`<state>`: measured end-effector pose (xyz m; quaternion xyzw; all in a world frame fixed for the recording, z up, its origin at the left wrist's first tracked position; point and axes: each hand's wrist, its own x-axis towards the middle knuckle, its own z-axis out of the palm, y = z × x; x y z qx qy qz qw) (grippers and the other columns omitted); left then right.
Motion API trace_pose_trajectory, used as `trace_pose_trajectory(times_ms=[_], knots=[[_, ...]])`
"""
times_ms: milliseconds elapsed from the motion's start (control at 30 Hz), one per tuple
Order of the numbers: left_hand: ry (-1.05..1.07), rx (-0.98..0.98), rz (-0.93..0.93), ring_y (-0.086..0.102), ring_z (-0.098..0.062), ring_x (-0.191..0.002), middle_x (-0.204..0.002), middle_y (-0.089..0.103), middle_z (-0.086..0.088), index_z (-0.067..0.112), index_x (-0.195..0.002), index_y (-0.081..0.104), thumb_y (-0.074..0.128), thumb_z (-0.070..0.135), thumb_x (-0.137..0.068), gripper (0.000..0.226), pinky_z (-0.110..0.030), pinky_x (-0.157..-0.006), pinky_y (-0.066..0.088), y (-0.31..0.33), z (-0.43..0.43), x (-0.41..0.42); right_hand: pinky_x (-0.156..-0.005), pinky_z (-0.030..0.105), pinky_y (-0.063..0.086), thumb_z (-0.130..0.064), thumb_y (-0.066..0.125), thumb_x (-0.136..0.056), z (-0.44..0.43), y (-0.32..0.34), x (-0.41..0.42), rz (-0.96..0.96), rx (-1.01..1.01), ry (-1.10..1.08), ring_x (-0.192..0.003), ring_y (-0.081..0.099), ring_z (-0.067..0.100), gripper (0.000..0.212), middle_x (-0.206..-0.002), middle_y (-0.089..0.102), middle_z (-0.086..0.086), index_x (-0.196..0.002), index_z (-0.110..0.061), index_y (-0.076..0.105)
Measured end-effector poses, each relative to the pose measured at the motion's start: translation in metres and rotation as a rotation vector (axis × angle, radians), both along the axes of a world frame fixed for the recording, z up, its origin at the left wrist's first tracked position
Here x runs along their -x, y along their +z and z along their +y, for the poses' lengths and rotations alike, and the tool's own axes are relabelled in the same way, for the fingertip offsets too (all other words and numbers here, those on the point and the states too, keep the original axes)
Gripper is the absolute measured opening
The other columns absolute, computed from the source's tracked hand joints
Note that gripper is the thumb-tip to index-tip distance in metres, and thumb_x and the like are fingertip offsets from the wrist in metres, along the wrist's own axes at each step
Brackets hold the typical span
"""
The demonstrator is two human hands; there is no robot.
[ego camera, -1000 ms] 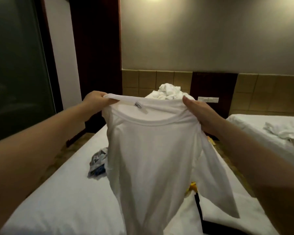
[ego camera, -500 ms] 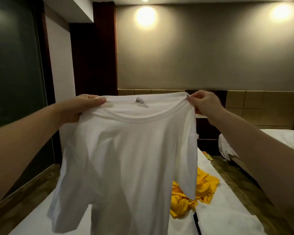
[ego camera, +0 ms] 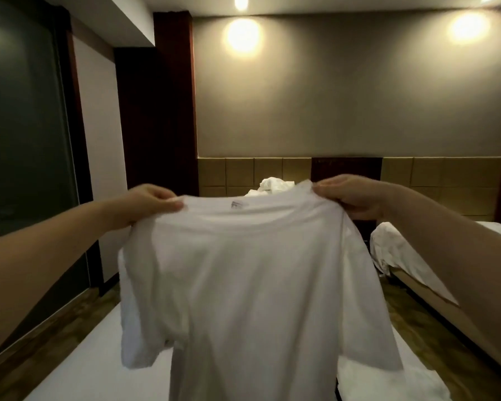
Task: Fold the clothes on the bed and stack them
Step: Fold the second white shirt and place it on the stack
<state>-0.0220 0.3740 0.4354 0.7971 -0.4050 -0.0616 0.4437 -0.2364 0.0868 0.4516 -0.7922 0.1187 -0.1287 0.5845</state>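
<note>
We hold a white T-shirt (ego camera: pixel 243 285) up by its shoulders above the bed (ego camera: pixel 70 360), and it hangs full length in front of us and hides most of the mattress. Our left hand (ego camera: pixel 154 202) pinches the shirt's left shoulder seam, thumb on the near side and fingers curled behind the cloth. Our right hand (ego camera: pixel 350 195) grips the other shoulder in the same way, fingers bunched together around a fold of fabric. The collar sags between the two hands, with a small label (ego camera: pixel 236 204) showing inside the neckline. Both short sleeves droop outward, the left one over the bed's left edge, the right one over its right edge. The hem runs out of view at the bottom.

Above the collar, a heap of white clothes (ego camera: pixel 272 185) rests at the head of the bed, against the tan tiled headboard (ego camera: pixel 240 175). More white cloth (ego camera: pixel 388 377) lies at the bed's near right corner, beside the hanging shirt. A second bed (ego camera: pixel 394 244) with rumpled white sheets stands to the right across a strip of floor. Two wall lights (ego camera: pixel 242 36) glow on the grey wall, and a dark glass panel (ego camera: pixel 21 125) fills the left side.
</note>
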Motion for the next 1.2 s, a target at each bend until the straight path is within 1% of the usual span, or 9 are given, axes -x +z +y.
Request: trace_pose_trajectory(times_ms=[133, 200, 400, 533, 667, 867, 933, 1033, 1200], knots=[[-0.116, -0.136, 0.129, 0.065, -0.022, -0.088, -0.094, 0.068, -0.005, 0.017, -0.099, 0.068, 0.086, 0.060, -0.027, 0.086, -0.022, -0.062, 0.053, 0.006, 0.022, -0.007, -0.067, 0.025, 0.056, -0.014, 0.046, -0.095, -0.003, -0.005, 0.002, 0.031, -0.156, 0.127, -0.088, 0.068, 0.017, 0.029, -0.106, 0.067, 0.010, -0.118, -0.002, 0.058], [-0.170, -0.109, 0.204, 0.068, -0.020, -0.081, -0.088, 0.071, -0.003, 0.023, -0.090, 0.073, 0.088, 0.057, -0.012, 0.087, -0.022, -0.059, 0.055, 0.010, 0.030, -0.013, -0.068, 0.026, 0.056, -0.010, 0.046, -0.095, 0.003, -0.001, 0.001, -0.017, -0.200, 0.192, -0.086, 0.069, 0.017, 0.026, -0.102, 0.068, 0.010, -0.115, -0.002, 0.060], [-0.115, -0.035, 0.283, 0.071, -0.020, -0.078, -0.088, 0.072, -0.005, 0.022, -0.079, 0.077, 0.093, 0.045, -0.016, 0.069, -0.027, -0.060, 0.057, 0.010, 0.046, -0.028, -0.065, 0.028, 0.058, -0.001, 0.048, -0.091, 0.002, -0.008, -0.002, -0.097, -0.242, 0.154, -0.082, 0.070, 0.018, 0.025, -0.097, 0.070, 0.008, -0.110, -0.007, 0.064], [0.062, 0.019, 0.232, 0.061, -0.024, -0.088, -0.098, 0.064, -0.010, 0.021, -0.076, 0.076, 0.070, 0.027, -0.072, 0.009, -0.028, -0.066, 0.048, 0.000, 0.041, -0.021, -0.062, 0.025, 0.058, 0.000, 0.054, -0.088, 0.003, -0.016, -0.004, -0.049, -0.163, 0.044, -0.076, 0.067, 0.016, 0.021, -0.095, 0.068, 0.009, -0.104, -0.006, 0.066], [0.181, 0.114, 0.202, 0.053, -0.022, -0.093, -0.105, 0.056, -0.008, 0.021, -0.090, 0.061, 0.053, 0.021, -0.092, 0.009, -0.033, -0.080, 0.043, -0.011, 0.028, -0.024, -0.061, 0.025, 0.057, -0.004, 0.055, -0.090, 0.008, -0.018, -0.010, -0.103, -0.228, -0.065, -0.073, 0.061, 0.014, 0.010, -0.084, 0.064, 0.005, -0.093, -0.011, 0.063], [0.104, 0.102, 0.241, 0.057, -0.026, -0.092, -0.104, 0.061, -0.010, 0.020, -0.083, 0.072, 0.055, 0.025, -0.089, 0.019, -0.031, -0.067, 0.045, -0.021, 0.026, -0.017, -0.058, 0.025, 0.056, -0.001, 0.047, -0.095, 0.007, -0.020, -0.009, -0.109, -0.356, -0.158, -0.078, 0.055, 0.015, 0.014, -0.090, 0.057, 0.007, -0.092, -0.012, 0.055], [0.037, 0.064, 0.248, 0.060, -0.027, -0.092, -0.100, 0.064, -0.008, 0.022, -0.080, 0.074, 0.077, 0.043, -0.065, 0.026, -0.031, -0.067, 0.048, -0.018, 0.028, -0.015, -0.061, 0.023, 0.055, 0.000, 0.045, -0.095, 0.006, -0.021, -0.010, -0.125, -0.310, -0.148, -0.079, 0.054, 0.015, 0.016, -0.092, 0.055, 0.007, -0.094, -0.013, 0.055], [-0.018, -0.203, 0.198, 0.064, -0.023, -0.089, -0.093, 0.068, -0.006, 0.016, -0.090, 0.072, 0.086, 0.061, -0.018, 0.086, -0.025, -0.065, 0.052, -0.025, 0.037, -0.022, -0.063, 0.021, 0.054, -0.011, 0.053, -0.093, 0.008, -0.026, -0.006, -0.080, -0.120, -0.077, -0.082, 0.055, 0.014, 0.011, -0.097, 0.056, 0.004, -0.102, -0.015, 0.058], [0.128, -0.067, -0.080, 0.057, -0.026, -0.095, -0.092, 0.060, -0.009, 0.017, -0.085, 0.063, 0.063, 0.024, -0.085, 0.007, -0.021, -0.067, 0.041, -0.033, 0.032, -0.018, -0.070, 0.022, 0.046, -0.030, 0.068, -0.084, 0.000, -0.042, -0.011, 0.035, 0.604, -0.238, -0.087, 0.058, 0.015, 0.017, -0.094, 0.062, 0.002, -0.093, -0.017, 0.069]])
